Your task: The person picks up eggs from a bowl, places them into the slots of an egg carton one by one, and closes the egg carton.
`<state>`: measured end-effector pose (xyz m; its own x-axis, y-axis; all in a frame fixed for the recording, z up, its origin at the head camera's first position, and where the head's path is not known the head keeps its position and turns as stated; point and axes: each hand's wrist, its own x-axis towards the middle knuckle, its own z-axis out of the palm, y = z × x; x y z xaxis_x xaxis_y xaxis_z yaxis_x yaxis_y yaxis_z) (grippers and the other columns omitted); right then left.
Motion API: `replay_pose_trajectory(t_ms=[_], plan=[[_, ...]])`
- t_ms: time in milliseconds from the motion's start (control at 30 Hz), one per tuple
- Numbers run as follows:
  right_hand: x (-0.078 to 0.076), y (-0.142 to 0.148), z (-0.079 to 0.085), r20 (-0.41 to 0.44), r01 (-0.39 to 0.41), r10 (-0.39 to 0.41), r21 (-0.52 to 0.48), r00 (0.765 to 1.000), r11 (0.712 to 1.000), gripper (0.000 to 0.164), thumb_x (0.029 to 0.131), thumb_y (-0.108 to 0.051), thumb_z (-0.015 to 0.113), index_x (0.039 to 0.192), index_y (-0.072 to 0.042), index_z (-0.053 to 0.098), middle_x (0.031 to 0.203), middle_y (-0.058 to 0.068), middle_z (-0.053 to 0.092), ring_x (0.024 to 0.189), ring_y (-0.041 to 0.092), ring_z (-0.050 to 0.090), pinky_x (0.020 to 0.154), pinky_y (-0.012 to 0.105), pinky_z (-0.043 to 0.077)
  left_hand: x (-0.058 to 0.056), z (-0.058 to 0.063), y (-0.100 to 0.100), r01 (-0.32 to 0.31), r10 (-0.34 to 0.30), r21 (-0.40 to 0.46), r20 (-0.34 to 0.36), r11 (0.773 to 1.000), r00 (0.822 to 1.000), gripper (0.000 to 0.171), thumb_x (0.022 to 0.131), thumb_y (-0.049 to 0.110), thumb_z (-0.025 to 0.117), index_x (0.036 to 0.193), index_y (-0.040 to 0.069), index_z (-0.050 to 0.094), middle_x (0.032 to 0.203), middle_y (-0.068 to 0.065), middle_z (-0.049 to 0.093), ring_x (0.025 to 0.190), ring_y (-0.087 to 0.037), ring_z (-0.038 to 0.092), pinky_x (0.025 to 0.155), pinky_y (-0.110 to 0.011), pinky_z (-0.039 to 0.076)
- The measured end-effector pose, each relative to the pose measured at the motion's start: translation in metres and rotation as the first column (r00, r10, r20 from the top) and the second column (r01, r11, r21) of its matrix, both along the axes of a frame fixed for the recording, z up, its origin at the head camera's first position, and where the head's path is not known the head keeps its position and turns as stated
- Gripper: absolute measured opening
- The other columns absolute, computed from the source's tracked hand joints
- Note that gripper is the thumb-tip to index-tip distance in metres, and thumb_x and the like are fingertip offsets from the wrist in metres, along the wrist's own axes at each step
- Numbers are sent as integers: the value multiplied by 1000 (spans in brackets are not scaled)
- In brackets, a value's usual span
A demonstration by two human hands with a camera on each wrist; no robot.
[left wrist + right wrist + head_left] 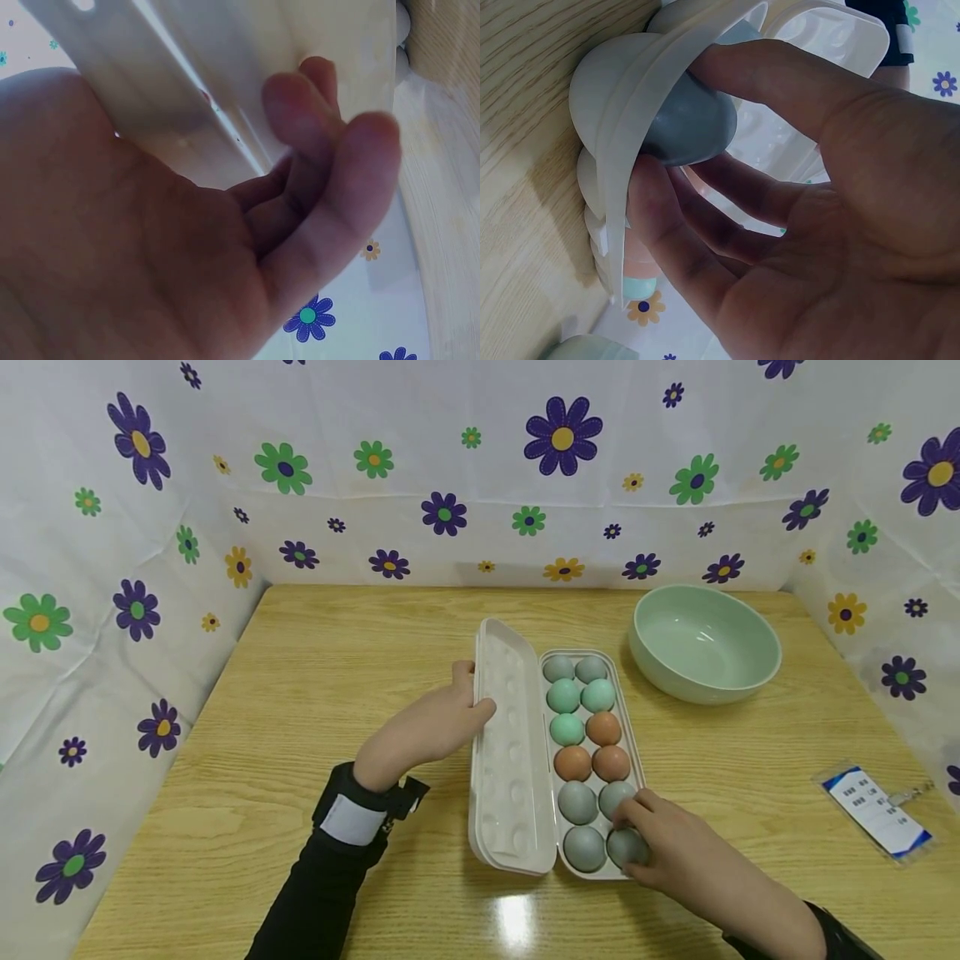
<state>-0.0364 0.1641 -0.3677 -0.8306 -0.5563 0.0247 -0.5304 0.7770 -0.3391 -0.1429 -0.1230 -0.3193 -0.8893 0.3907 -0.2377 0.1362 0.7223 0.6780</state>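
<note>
A white plastic egg carton [637, 768] lies unfolded on the table, its lid [510, 760] tilted up along the left side. My left hand [438, 714] holds the lid's outer edge, thumb over the rim and fingers behind it. Two columns of eggs fill the tray: grey at both ends, green and brown between. At the near right corner my right hand [678, 852] pinches a grey egg [694, 124] between thumb and fingers. That egg sits low in its cup, partly covered by the fingers in the head view. Beside it is another grey egg [584, 848].
A pale green bowl [705, 647] stands at the back right, just past the carton's far end. On the right lies a badge [876, 810] in a clear sleeve with a clip. Flower-printed cloth [465, 460] hangs around the wooden table [337, 643].
</note>
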Motion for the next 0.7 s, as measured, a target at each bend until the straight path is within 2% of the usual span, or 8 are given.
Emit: replay_pose_trajectory(t_ms=[167,267,400,500,600,700], plan=[[-1,1,0,8,-19,19,-9,1000,1000,38,64,-18,80,91,-16,54,87,-7,46,72,6,46,62,29,46,1,1,1,-12,12,-11,-25,1000,1000,66,93,40,32,142,5,5,76,-7,56,61,-19,53,53,-33,40],[-2,4,3,23,-26,27,-21,999,999,35,67,-21,79,91,-18,55,87,-7,46,71,6,46,61,28,45,0,2,4,-21,19,-25,-51,999,998,68,94,49,28,143,7,8,71,-5,53,58,-18,52,51,-33,40],[-6,10,12,108,51,-49,-19,993,998,22,78,-30,71,93,-22,57,90,-8,49,74,7,48,64,29,45,0,3,10,-19,15,-33,-103,999,995,74,92,64,18,143,11,14,71,-6,55,61,-18,54,53,-34,43],[-12,16,17,138,140,-138,-3,981,990,12,85,-30,64,92,-23,57,91,-7,51,76,9,50,65,30,46,0,3,14,-2,3,9,-144,1000,990,75,90,69,11,141,14,18,75,-6,57,65,-18,55,56,-35,45],[-21,21,16,121,172,-171,1,978,985,7,87,-25,61,91,-20,58,88,-4,50,73,9,49,61,29,45,0,2,18,8,1,53,-181,999,984,70,91,66,8,139,15,21,82,-5,58,69,-16,56,58,-34,46],[-28,24,12,113,167,-165,-10,980,986,6,87,-22,60,90,-18,58,85,-3,49,69,9,47,57,27,43,2,0,20,-4,19,73,-211,997,977,59,96,57,10,138,17,22,85,-2,58,69,-15,55,56,-34,45]])
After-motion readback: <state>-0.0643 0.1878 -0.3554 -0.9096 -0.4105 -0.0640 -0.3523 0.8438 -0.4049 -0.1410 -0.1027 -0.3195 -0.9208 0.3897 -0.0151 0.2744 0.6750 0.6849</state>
